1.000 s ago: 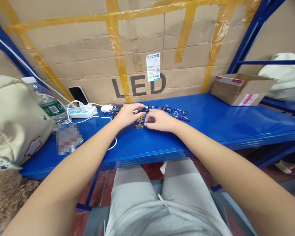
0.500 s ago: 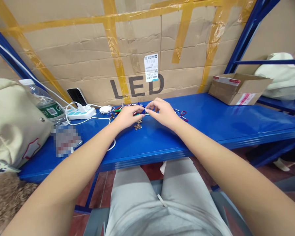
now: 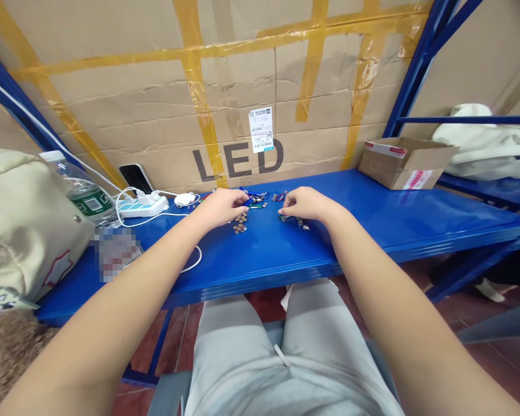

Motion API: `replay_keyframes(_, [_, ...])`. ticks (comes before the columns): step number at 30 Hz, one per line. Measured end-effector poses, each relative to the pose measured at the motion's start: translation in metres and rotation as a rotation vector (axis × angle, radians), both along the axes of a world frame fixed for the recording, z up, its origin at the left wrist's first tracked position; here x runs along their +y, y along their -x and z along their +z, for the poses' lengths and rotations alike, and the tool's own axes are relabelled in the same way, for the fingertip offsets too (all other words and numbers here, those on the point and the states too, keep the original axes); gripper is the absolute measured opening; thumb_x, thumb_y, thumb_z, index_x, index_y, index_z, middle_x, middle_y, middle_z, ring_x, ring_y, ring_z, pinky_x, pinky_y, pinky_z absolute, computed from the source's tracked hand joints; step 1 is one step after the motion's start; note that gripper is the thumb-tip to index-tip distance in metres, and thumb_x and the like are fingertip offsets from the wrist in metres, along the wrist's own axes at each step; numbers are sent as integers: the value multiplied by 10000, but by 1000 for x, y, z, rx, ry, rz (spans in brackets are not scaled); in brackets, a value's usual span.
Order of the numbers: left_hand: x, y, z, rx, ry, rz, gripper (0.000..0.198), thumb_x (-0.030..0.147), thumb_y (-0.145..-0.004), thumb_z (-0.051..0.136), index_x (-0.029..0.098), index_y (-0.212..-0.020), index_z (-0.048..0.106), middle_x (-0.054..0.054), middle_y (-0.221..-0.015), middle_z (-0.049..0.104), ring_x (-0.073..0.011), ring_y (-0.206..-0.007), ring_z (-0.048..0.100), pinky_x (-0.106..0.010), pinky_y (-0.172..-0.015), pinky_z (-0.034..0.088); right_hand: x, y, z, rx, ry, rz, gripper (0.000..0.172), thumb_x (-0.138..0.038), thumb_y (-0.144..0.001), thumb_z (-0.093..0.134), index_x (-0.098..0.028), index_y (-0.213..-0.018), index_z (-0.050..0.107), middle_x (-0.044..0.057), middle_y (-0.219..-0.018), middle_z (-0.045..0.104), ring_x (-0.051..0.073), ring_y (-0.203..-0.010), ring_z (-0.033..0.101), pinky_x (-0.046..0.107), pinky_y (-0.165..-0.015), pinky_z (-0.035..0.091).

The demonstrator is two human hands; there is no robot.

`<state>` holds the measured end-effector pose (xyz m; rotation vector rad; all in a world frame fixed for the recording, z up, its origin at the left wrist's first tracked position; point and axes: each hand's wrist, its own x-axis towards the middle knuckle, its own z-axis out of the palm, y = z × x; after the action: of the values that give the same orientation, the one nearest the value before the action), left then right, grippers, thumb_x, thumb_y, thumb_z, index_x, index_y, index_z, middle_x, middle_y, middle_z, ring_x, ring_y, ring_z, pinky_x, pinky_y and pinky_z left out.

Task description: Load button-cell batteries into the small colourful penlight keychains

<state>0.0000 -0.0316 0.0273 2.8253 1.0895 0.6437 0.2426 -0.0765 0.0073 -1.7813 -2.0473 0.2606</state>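
My left hand [image 3: 226, 207] is closed at the left of the small pile, its fingertips pinching a slim blue piece [image 3: 248, 202] that looks like a carabiner. Blue carabiners [image 3: 258, 195] and a green one lie close by its fingers. Just below that hand, small bronze-coloured discs [image 3: 240, 224] are spread on the blue tabletop [image 3: 260, 254]. To the right, my right hand [image 3: 307, 204] has its thumb and fingers pinched low over the table. A bit of green shows at its fingertips, and small metal pieces [image 3: 302, 224] lie beneath the palm. Red carabiners [image 3: 279, 197] rest between the hands.
A white power strip [image 3: 144, 205] with cables, a water bottle [image 3: 91, 199] and a beige bag [image 3: 30, 225] stand at the left. An open cardboard box [image 3: 405, 163] sits at the right. A large taped carton [image 3: 156, 115] stands behind the table.
My hands were together over a blue piece; the right one has moved away to the right and nearer the front. Metal pieces now show beneath it. The view has shifted slightly.
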Motion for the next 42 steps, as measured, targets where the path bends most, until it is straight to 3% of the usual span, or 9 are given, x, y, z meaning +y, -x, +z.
replay_keyframes(3, [-12, -11, 3, -16, 43, 64, 158, 270, -802, 631, 207, -934, 692, -42, -918, 748, -213, -835, 690, -331, -776, 532, -2, 0, -1, -69, 76, 24, 136, -335, -721, 682, -208, -674, 690, 33, -723, 694, 181, -659, 608, 287, -579, 407])
replay_keyframes(6, [-16, -22, -5, -95, 94, 143, 177, 284, -800, 644, 190, -944, 684, -61, -973, 738, -215, -889, 682, -320, -799, 524, -2, 3, -1, -40, 44, 60, 136, -281, -756, 654, -190, -657, 674, 35, -713, 687, 171, -665, 604, 277, -594, 408])
replay_keyframes(11, [-5, -27, -25, -226, 81, 182, 158, 268, -815, 628, 185, -939, 680, -60, -950, 735, -218, -862, 676, -328, -795, 523, 2, 17, -2, 381, -194, 119, 196, -354, -837, 576, -172, -793, 633, 34, -768, 671, 145, -678, 583, 258, -615, 432])
replay_keyframes(18, [-9, -21, -31, -346, 56, 17, 250, 233, -859, 577, 183, -1083, 674, -58, -1072, 727, -208, -955, 671, -331, -891, 511, 12, 38, -11, 613, -245, 207, 150, -310, -849, 556, -170, -808, 589, -21, -605, 583, 113, -554, 523, 244, -564, 413])
replay_keyframes(23, [-10, -21, -30, -303, 31, 36, 283, 238, -867, 578, 160, -1117, 683, -82, -1130, 714, -228, -1021, 659, -351, -931, 500, 14, 37, -8, 738, -208, 160, 102, -249, -870, 558, -177, -797, 558, -36, -567, 558, 87, -455, 473, 223, -466, 379])
replay_keyframes(28, [-4, -19, -31, -277, 2, 1, 279, 238, -873, 576, 161, -1115, 691, -93, -1141, 710, -228, -1049, 648, -358, -961, 476, 17, 38, -8, 734, -140, 168, 37, -163, -868, 556, -166, -846, 587, -28, -579, 570, 81, -447, 478, 209, -427, 366])
replay_keyframes(35, [-3, -16, -34, -318, 77, -32, 284, 295, -887, 548, 176, -1091, 705, -73, -1102, 718, -225, -1031, 640, -353, -946, 471, 15, 35, -9, 627, -171, 191, 36, -171, -855, 572, -162, -849, 607, 14, -689, 634, 99, -539, 530, 218, -455, 398])
replay_keyframes(42, [-6, -14, -32, -362, 247, -18, 298, 313, -886, 537, 164, -1091, 694, -63, -974, 733, -196, -820, 660, -332, -781, 515, 16, 34, -11, 634, -145, 235, 62, -209, -861, 568, -168, -882, 609, 26, -726, 651, 110, -585, 553, 203, -442, 393])
